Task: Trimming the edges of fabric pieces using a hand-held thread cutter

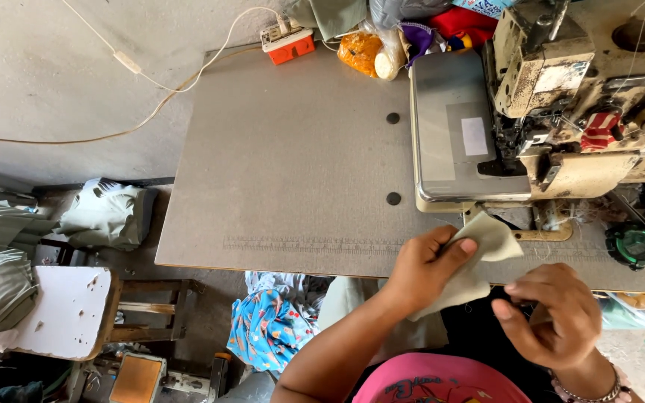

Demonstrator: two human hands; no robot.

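My left hand [423, 267] pinches a small pale green piece of fabric [487, 250] at the near edge of the grey sewing table [293, 172], thumb on top. My right hand [550, 313] hovers just to the right and lower, fingers curled, thumb and forefinger close together near the cloth's lower edge; whether it grips the cloth is unclear. A worn cream industrial sewing machine [561, 97] stands just beyond the fabric, with its flat grey bed plate [457, 134] on the left side.
An orange-and-white power strip [289, 43] with a white cable sits at the table's far edge, beside bags and fabric bundles [390, 37]. A white stool [69, 310] and piled pale green cloth [106, 213] lie left; blue patterned cloth [274, 325] lies under the table.
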